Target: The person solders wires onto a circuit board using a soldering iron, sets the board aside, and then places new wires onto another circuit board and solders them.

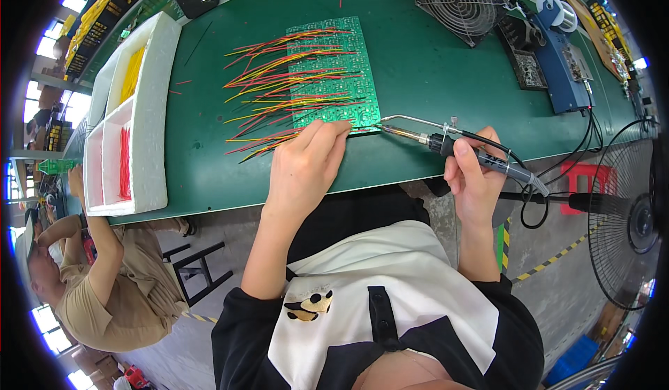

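Head view | I see the green circuit board at 12 o'clock, wires fanning toward 9 | right hand clamped round the soldering iron, tip near the board's 5 | left hand at its 6 (pinch hidden, cannot tell) | seemingly soldering wires; next calls for steady aim

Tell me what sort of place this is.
Likely an electronics assembly workshop: the right hand holds a soldering iron at a green circuit board, and a white foam box holds red wires and yellow wires.
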`<state>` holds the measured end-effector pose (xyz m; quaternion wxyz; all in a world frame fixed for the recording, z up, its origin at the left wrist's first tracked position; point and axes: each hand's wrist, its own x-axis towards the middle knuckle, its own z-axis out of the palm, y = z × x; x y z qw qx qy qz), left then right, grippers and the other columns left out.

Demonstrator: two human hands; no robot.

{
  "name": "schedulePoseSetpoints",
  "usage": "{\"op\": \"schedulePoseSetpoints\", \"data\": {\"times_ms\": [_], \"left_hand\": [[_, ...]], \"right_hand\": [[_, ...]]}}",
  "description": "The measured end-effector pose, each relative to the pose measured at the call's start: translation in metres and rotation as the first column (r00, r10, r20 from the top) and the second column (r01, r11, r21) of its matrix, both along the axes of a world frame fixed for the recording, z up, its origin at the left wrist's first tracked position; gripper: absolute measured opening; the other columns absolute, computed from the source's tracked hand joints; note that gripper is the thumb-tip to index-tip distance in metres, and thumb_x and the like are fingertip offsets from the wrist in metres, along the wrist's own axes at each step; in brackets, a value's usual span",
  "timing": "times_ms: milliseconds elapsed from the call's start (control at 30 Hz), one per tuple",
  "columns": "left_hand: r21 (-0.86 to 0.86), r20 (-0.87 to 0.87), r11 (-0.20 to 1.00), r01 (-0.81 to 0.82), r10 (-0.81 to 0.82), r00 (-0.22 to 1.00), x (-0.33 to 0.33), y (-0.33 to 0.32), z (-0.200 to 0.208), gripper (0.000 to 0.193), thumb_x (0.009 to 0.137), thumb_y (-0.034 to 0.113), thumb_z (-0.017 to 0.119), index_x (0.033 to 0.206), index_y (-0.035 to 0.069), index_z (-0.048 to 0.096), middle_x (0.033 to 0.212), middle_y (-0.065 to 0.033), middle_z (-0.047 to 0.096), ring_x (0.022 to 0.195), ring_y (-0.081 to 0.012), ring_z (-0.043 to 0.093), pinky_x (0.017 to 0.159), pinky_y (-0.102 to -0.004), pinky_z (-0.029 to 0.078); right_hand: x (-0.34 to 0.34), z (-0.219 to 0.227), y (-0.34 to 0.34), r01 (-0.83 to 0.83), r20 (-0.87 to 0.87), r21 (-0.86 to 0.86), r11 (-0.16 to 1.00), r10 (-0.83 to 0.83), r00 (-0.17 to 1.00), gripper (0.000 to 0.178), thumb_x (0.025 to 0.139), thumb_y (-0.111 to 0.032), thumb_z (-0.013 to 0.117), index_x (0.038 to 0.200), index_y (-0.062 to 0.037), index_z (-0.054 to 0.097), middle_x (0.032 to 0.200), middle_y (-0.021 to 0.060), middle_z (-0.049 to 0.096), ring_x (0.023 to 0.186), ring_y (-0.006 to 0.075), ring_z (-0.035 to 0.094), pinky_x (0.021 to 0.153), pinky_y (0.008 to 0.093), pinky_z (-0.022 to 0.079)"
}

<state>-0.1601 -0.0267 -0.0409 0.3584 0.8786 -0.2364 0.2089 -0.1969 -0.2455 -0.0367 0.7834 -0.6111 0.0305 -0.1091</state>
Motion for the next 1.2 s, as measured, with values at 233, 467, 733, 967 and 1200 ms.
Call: {"op": "schedulePoseSetpoints", "data": {"times_ms": [233,467,733,967,1200], "left_hand": [[-0.032,-0.015,0.999,0.004,-0.005,1.000,0.000,-0.002,-0.007,0.013,0.077,-0.005,0.063,0.088,0.000,0.062,0.062,-0.0064,0.052,0.046,-0.0129,0.044,0.044,-0.0254,0.036],[-0.047,0.011,0.999,0.003,-0.003,1.000,0.006,0.001,0.002,0.013,0.076,-0.005,0.063,0.087,0.001,0.062,0.062,-0.0061,0.052,0.046,-0.0124,0.043,0.044,-0.0255,0.036],[-0.069,-0.015,0.995,-0.074,0.074,0.997,0.002,0.000,-0.002,0.017,0.075,-0.001,0.065,0.091,0.002,0.061,0.064,-0.0058,0.053,0.047,-0.0142,0.046,0.045,-0.0275,0.039],[-0.054,0.122,0.997,-0.047,0.053,0.991,-0.004,0.000,-0.010,0.011,0.075,0.003,0.063,0.085,0.001,0.061,0.065,-0.0101,0.051,0.055,-0.0261,0.054,0.048,-0.0356,0.044],[-0.002,0.050,0.999,-0.048,0.048,0.998,-0.007,-0.005,-0.002,0.013,0.074,0.005,0.062,0.086,0.002,0.059,0.070,-0.0092,0.053,0.060,-0.0272,0.057,0.051,-0.0359,0.047]], "right_hand": [[0.000,-0.003,0.000,0.042,0.005,0.008,0.999,-0.042,0.999,0.017,0.085,-0.011,0.061,0.081,-0.0038,0.046,0.055,0.0063,0.053,0.038,0.0047,0.042,0.034,0.0165,0.029],[0.008,0.002,-0.002,0.076,0.033,0.071,0.995,-0.079,0.996,0.018,0.086,-0.014,0.060,0.079,-0.0054,0.045,0.051,0.0056,0.050,0.037,0.0050,0.039,0.033,0.0165,0.028],[0.020,0.012,-0.005,0.151,0.039,0.061,0.987,-0.153,0.987,0.014,0.090,-0.014,0.053,0.081,-0.0080,0.045,0.055,0.0015,0.045,0.040,0.0054,0.034,0.039,0.0186,0.026],[0.047,-0.010,-0.031,0.120,0.066,0.205,0.971,-0.136,0.989,0.011,0.092,-0.015,0.052,0.085,-0.0062,0.051,0.057,0.0008,0.046,0.042,0.0026,0.033,0.040,0.0177,0.024],[0.051,-0.010,-0.032,0.089,0.064,0.233,0.968,-0.107,0.992,0.011,0.093,-0.017,0.051,0.090,-0.0061,0.052,0.057,0.0010,0.044,0.042,0.0031,0.032,0.041,0.0176,0.023]]}}
